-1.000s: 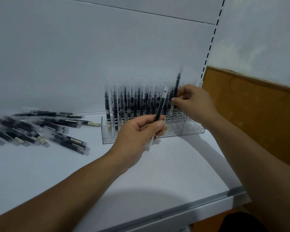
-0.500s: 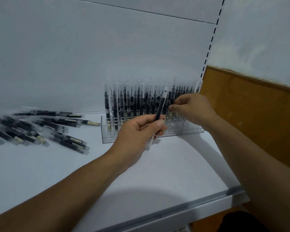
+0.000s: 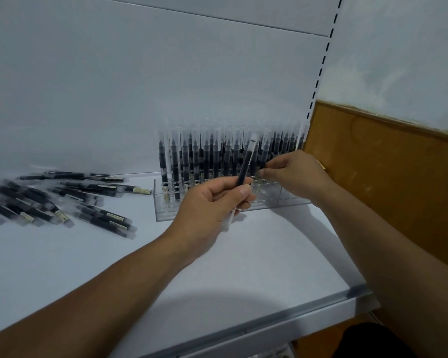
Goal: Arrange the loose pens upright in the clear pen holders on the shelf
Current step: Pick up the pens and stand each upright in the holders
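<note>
Pens [image 3: 228,161] stand upright in the clear pen holder [image 3: 166,214] at the back of the white shelf [image 3: 243,280], and many loose pens [image 3: 62,202] lie in a heap on the shelf to the left, well apart from it. The left hand [image 3: 212,205] has its fingers closed around one tilted pen [image 3: 245,166] in front of the holder. The right hand [image 3: 295,174] reaches into the right part of the rows with fingertips pinched together, but I cannot tell if they grip a pen.
</note>
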Tool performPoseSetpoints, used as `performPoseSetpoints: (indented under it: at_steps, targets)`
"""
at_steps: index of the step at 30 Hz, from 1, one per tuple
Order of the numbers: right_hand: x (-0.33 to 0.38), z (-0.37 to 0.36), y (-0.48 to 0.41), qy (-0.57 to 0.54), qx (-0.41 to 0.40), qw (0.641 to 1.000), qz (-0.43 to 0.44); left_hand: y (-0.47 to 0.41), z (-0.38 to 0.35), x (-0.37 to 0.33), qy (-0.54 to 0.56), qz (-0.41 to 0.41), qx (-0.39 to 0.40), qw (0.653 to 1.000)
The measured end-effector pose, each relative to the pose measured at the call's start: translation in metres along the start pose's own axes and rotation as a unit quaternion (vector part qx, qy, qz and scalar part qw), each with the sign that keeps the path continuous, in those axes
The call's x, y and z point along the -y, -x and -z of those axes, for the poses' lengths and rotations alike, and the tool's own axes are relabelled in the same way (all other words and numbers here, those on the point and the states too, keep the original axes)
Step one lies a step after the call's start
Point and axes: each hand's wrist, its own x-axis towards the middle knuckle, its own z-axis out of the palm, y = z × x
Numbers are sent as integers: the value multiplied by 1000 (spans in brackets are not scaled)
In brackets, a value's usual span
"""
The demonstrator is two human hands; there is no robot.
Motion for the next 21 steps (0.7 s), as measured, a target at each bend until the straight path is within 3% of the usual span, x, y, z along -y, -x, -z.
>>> performPoseSetpoints:
  at_steps: [3,6,9,13,16,21]
  targets:
    - [-3,4,4,-6,-4,1000,19,0,0,0,-12,-9,-2,1000]
    - [-6,8,11,-42,-143,987,59,1,-1,-2,-34,-18,-9,999]
    - [-1,12,21,-61,-256,945,194,1,-1,-3,-66,-22,-19,997]
    - [5,10,29,46,-180,913,362,1,0,-2,-69,-22,-24,997]
    - [4,8,28,120,-186,884,412,2,-2,-4,-76,-27,-22,996]
    - [0,1,25,155,-172,857,460,4,-4,-5,-103,-38,-7,994]
